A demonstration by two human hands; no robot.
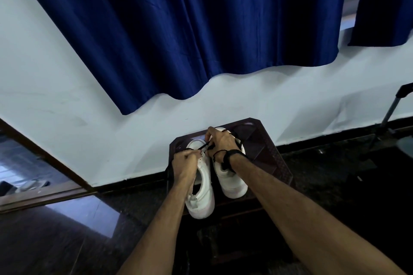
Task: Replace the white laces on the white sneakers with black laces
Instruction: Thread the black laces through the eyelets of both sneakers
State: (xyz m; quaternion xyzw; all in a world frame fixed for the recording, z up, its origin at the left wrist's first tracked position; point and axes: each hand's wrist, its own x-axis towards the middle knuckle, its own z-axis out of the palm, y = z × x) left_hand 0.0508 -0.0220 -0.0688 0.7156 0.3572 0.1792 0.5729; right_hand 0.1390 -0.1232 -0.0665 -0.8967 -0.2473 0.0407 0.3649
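I have 2 white low-top sneakers side by side on a dark brown plastic stool (268, 154) set against the pale wall, toes pointing away from me. My left hand (186, 159) is curled over the eyelet row of the left white sneaker (202, 187), its fingertips pinched together on what looks like the thin black lace (204, 146), though the contact is too small to make out for certain. My right hand (220, 143) reaches across from the right white sneaker (232, 182), fingers bent and gripping the same lace near the front eyelets; a dark band sits on that wrist. A strand of black lace also trails down off the stool's left edge. I judge I am in the threading step on the left shoe, with the black lace entered at the lowest eyelets and most holes unfilled. The next move calls for a firm pinch on the lace tip, steering it into the next eyelet while the other hand steadies the flap and draws slack evenly.
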